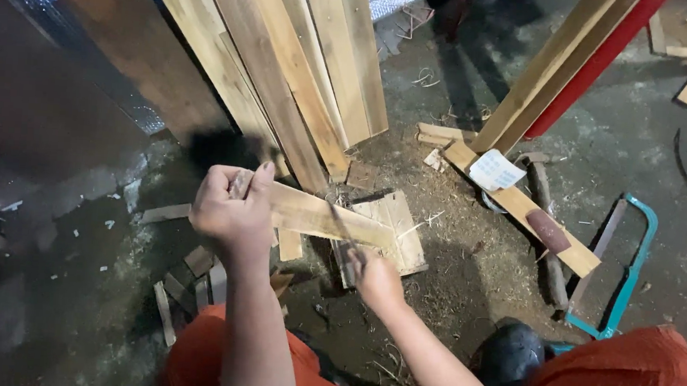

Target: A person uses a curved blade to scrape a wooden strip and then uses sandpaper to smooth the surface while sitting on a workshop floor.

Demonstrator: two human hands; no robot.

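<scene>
My left hand point(233, 211) is raised and shut on a short handle whose dark head point(216, 149) is blurred by motion; it looks like a hammer. My right hand point(374, 281) grips a thin dark blade or chisel point(345, 234), its tip set against a light wooden strip point(319, 215). The strip lies across a small wooden block point(400, 235) on the dirty floor. My orange-clad knees frame the bottom of the view.
Tall planks point(287, 72) lean at the back, beside a red pole point(593, 65). To the right lie a floor plank point(515, 202) with a paper slip point(495, 171), a hammer point(545, 227) and a teal hacksaw point(629, 271). Wood offcuts point(190, 287) litter the left.
</scene>
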